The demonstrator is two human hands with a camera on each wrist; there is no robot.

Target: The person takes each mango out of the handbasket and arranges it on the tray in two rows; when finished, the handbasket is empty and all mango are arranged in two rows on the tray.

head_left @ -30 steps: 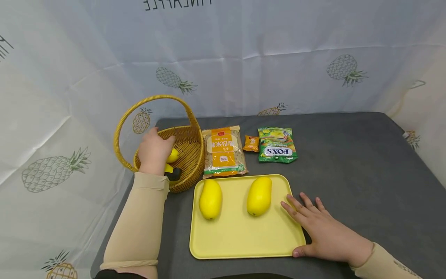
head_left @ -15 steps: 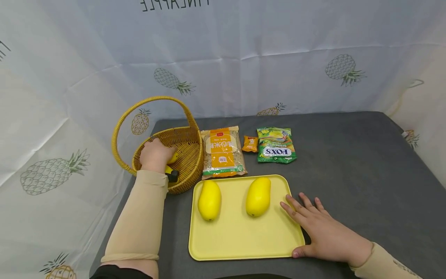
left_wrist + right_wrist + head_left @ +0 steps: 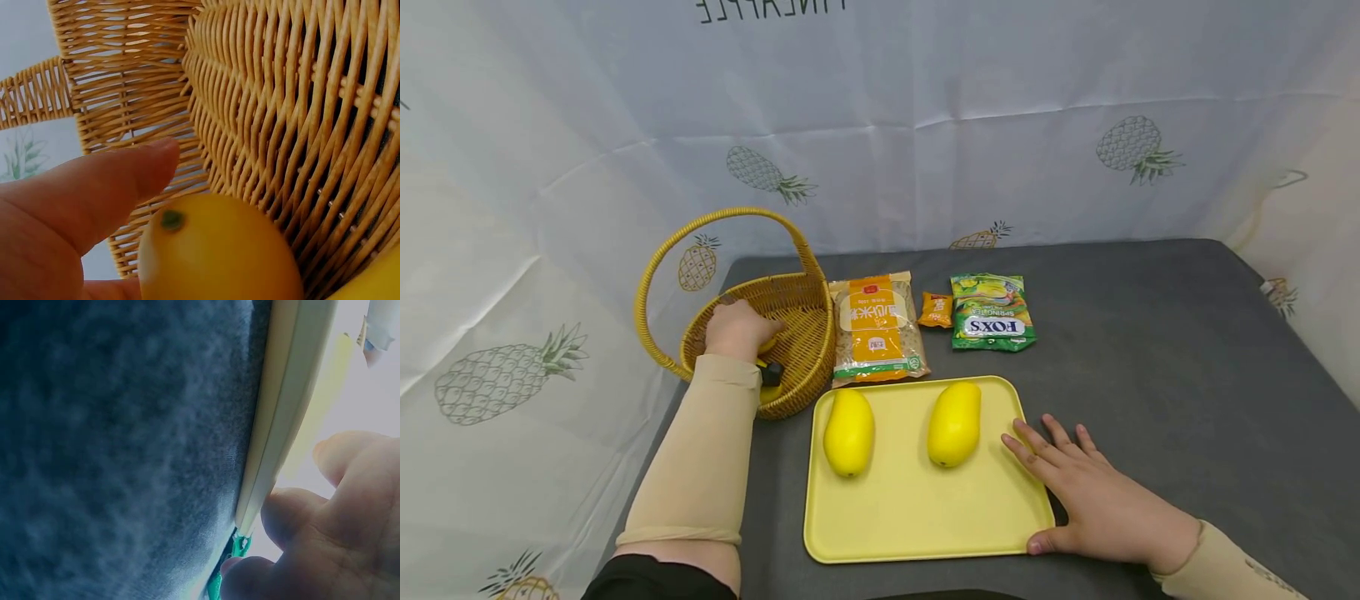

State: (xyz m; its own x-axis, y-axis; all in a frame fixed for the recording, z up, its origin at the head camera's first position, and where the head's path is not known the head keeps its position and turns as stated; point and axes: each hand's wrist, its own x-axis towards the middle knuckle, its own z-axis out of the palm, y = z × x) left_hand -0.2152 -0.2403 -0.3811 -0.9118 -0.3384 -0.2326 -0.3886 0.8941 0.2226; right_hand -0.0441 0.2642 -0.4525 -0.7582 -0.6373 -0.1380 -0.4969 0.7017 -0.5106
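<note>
My left hand [image 3: 735, 331] reaches down into a yellow wicker basket [image 3: 808, 350]. In the left wrist view its thumb [image 3: 119, 187] lies straight, a little apart from a smooth yellow fruit [image 3: 219, 256] with a small green stem spot. The other fingers are mostly hidden. A second yellow thing [image 3: 375, 281] shows only in part beside that fruit. With fingers spread, my right hand [image 3: 1093, 504] rests at the right edge of a pale yellow tray [image 3: 925, 521]. Two long yellow fruits, one left [image 3: 849, 433] and one right [image 3: 954, 423], lie on the tray.
Right of the basket lies an orange and clear food bag [image 3: 878, 327], then a small orange packet [image 3: 936, 309] and a green FOX'S candy bag [image 3: 992, 312]. The basket's tall handle [image 3: 730, 215] arches over it. A grey cloth [image 3: 1157, 358] covers the table.
My left hand has gone lower into the basket, and its fingers have dropped out of sight beside the fruit. The right hand and the tray stay as they were.
</note>
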